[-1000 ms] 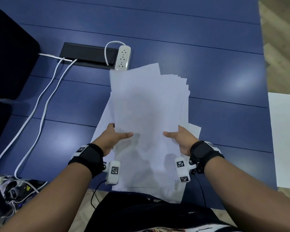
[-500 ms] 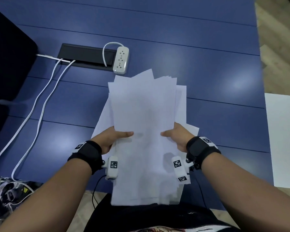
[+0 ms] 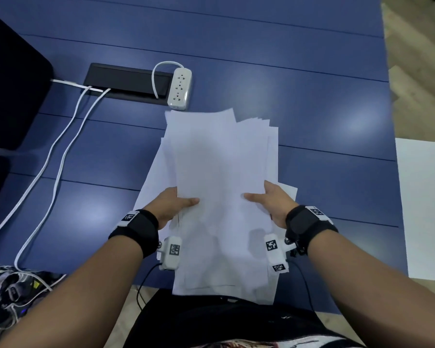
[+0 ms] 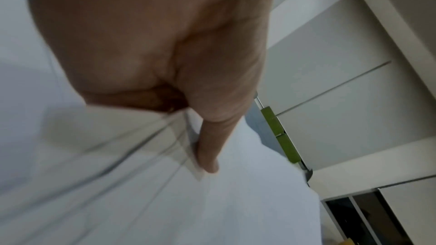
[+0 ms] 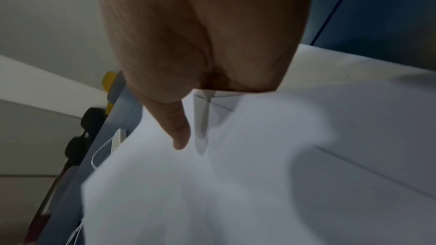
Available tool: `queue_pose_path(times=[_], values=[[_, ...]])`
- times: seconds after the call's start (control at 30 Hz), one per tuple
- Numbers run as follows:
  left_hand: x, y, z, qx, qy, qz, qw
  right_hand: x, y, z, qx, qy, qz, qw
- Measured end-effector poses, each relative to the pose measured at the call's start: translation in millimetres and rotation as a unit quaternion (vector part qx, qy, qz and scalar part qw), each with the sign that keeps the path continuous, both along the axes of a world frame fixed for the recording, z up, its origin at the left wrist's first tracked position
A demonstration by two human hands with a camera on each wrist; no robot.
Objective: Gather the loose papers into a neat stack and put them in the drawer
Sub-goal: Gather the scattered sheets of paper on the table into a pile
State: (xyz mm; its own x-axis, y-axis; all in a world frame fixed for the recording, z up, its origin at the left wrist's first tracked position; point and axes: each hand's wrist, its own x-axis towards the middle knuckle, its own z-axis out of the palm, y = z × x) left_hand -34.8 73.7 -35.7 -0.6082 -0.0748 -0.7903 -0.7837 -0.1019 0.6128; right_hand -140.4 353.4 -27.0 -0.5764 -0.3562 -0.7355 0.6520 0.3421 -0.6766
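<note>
A loose bundle of white papers [image 3: 221, 172] is held above the near edge of the blue table [image 3: 312, 96], its sheets fanned and uneven at the far end. My left hand [image 3: 172, 204] grips its left side, thumb on top and fingers underneath. My right hand [image 3: 274, 199] grips the right side the same way. The left wrist view shows my left thumb [image 4: 210, 148] pressed on the papers [image 4: 165, 202]. In the right wrist view my right thumb [image 5: 177, 129] lies on the papers [image 5: 235, 183]. No drawer is in view.
A white power strip [image 3: 179, 87] lies beside a black cable box [image 3: 126, 82] at the back left, with white cables [image 3: 60, 151] running toward the near left. A black chair [image 3: 8, 91] stands at the left. A white surface [image 3: 425, 209] sits beyond the table's right edge.
The bundle has dropped and drawn slightly nearer to me, leaving the power strip uncovered. Both hands keep their grip on its sides and the sheets have shifted a little.
</note>
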Motion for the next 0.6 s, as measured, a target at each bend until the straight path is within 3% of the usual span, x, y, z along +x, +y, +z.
queue_pose_path(times=[0.17, 0.23, 0.27, 0.33, 0.4, 0.5, 0.6], values=[[4, -6, -2, -0.012, 0.016, 0.033, 0.999, 0, 3, -8, 0.025, 0.002, -0.004, 1.000], [5, -19, 0, -0.014, 0.025, 0.054, 0.998, 0, 19, -10, 0.082, 0.025, 0.016, 0.996], [7, -27, 1, -0.014, 0.028, 0.063, 0.998, 3, 30, -11, 0.132, 0.067, 0.046, 0.988], [11, -43, 6, -0.011, 0.033, 0.070, 0.997, 14, 57, -13, 0.264, 0.163, 0.127, 0.942], [16, -59, 8, -0.007, 0.039, 0.057, 0.998, 28, 79, -13, 0.339, 0.190, 0.171, 0.905], [21, -70, 11, 0.013, 0.065, 0.052, 0.996, 52, 94, -17, 0.345, 0.162, 0.196, 0.904], [24, -71, 13, 0.014, 0.064, 0.044, 0.997, 71, 87, -22, 0.365, 0.174, 0.160, 0.901]])
